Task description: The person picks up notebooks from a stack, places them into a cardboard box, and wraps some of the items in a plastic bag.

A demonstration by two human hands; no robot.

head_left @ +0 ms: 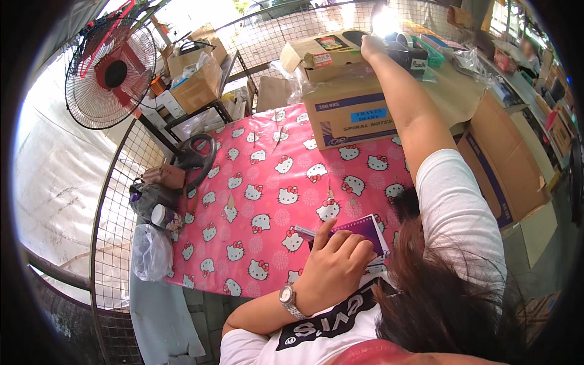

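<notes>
Near the table's front edge, my left hand lies with bent fingers over a purple spiral notebook, gripping it close to my body. A slim silvery item, perhaps a pen, pokes out beside the index finger; its far end is hidden. My right hand is stretched out to the far side, above an opened yellowish carton and next to a black container. A dark rounded object lies by its fingers. Glare and the hand itself hide what those fingers do.
A brown cardboard box stands on the pink patterned tablecloth. An open carton is at right, a green basket behind. Left are a fan, a jar, a plastic bag and wire mesh.
</notes>
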